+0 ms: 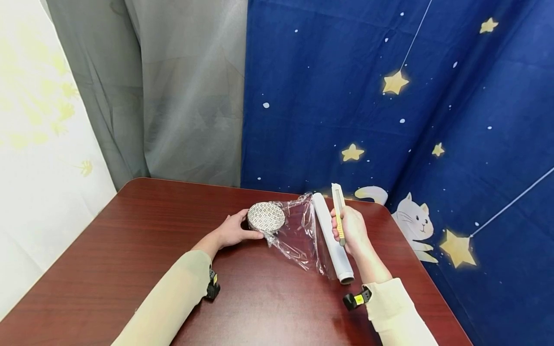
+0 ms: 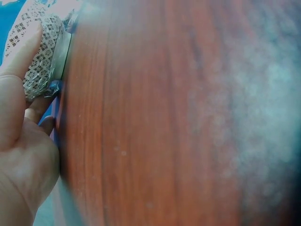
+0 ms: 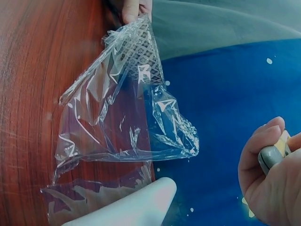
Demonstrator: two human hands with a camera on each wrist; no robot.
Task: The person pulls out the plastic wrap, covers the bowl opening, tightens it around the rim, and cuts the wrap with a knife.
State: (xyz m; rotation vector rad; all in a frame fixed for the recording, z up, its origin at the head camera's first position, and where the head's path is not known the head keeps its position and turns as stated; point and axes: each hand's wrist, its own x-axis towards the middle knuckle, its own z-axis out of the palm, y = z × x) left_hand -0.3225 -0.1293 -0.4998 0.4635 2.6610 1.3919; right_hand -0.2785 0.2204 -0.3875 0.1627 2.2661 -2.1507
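Observation:
My left hand (image 1: pixel 233 231) grips the left side of a round, bowl-like dish (image 1: pixel 266 217) with a brown-and-white lattice pattern. Clear cling film (image 1: pixel 296 235) clings around the dish and spreads crumpled to its right. In the left wrist view, the thumb (image 2: pixel 30 49) lies along the patterned side. A white roll of cling film (image 1: pixel 331 238) lies lengthwise right of the sheet. Just beyond the roll, my right hand (image 1: pixel 355 229) holds a white and yellow utility knife (image 1: pixel 339 209), raised and pointing away. Whether its blade is out cannot be told. In the right wrist view, a gap shows between the sheet and film by the roll.
Everything lies on a dark red wooden table (image 1: pixel 182 211), near its far edge. Behind it hang a grey curtain (image 1: pixel 195 96) and a blue curtain with stars (image 1: pixel 324 96). A white curtain (image 1: pixel 39 144) hangs at the left. A black camera (image 1: pixel 357 300) sits on the right wrist.

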